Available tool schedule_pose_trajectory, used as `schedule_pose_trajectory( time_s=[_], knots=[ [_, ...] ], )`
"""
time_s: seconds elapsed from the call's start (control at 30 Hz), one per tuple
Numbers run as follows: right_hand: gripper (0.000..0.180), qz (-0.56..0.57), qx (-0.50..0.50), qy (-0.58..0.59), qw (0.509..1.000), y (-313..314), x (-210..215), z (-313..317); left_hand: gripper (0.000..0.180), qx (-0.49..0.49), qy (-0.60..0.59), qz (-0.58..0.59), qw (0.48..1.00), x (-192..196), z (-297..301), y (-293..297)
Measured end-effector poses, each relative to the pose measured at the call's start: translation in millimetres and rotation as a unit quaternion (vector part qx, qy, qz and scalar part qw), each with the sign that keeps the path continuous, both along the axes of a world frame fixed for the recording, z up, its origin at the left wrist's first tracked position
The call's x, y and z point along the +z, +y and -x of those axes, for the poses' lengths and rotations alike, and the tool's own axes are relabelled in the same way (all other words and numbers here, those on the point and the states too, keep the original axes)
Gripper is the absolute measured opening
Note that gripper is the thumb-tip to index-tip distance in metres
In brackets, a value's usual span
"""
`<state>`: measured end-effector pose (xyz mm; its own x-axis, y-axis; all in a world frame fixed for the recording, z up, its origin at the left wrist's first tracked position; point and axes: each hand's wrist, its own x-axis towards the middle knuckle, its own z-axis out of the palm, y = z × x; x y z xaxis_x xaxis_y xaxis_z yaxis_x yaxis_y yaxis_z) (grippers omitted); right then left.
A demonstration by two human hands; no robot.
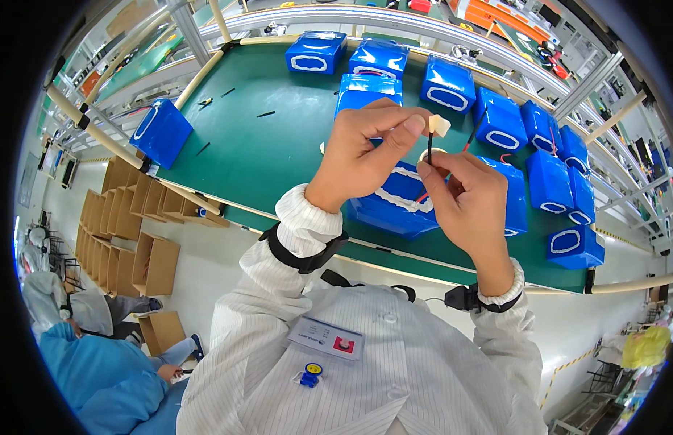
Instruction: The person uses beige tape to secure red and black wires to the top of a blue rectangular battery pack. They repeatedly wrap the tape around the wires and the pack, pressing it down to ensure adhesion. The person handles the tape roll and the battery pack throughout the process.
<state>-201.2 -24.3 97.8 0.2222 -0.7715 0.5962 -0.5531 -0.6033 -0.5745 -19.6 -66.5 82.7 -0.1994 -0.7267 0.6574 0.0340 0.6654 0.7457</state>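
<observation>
My left hand (pixel 369 148) is closed, its thumb and forefinger pinching at a small cream-coloured piece (pixel 440 126), which could be tape or a connector. A black wire (pixel 430 143) runs down from that piece into my right hand (pixel 470 199), whose thumb and forefinger are pressed on it. Both hands are above a blue-wrapped battery pack (pixel 391 217) with a white bead of sealant on its top. A red wire (pixel 422 197) shows near the sealant. Part of a pale round thing shows behind my right fingertips; I cannot make out what it is.
More blue battery packs (pixel 449 83) stand along the far and right sides of the green table (pixel 242 148), with one pack (pixel 162 134) at its left edge. Small black strips (pixel 266 114) lie on the left. Cardboard boxes (pixel 154 264) and a person in blue (pixel 97 377) are at the left.
</observation>
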Motion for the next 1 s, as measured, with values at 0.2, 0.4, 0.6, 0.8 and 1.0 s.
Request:
schedule_pose_trajectory(
  time_s=[0.2, 0.4, 0.6, 0.8, 1.0],
  knots=[
    [0.013, -0.002, -0.003, 0.015, 1.0, 3, 2, 0, 0.019, 0.008, 0.004, 0.02, 1.0, 0, 4, 4],
    [0.019, -0.012, -0.017, 0.003, 1.0, 18, 7, 9, 0.019, 0.029, 0.0, 0.025, 0.999, -2, 5, 4],
    [0.04, -0.131, -0.054, -0.114, 0.983, 40, -51, 71, 0.054, 0.105, -0.086, -0.093, 0.986, -23, -62, 31],
    [0.082, -0.256, 0.019, -0.041, 0.966, 21, -96, 76, 0.094, 0.017, -0.209, -0.206, 0.956, -45, -63, 33],
    [0.107, -0.306, 0.06, -0.106, 0.944, 9, -99, 53, 0.132, -0.129, -0.181, -0.225, 0.949, -67, -45, -1]
  ],
)
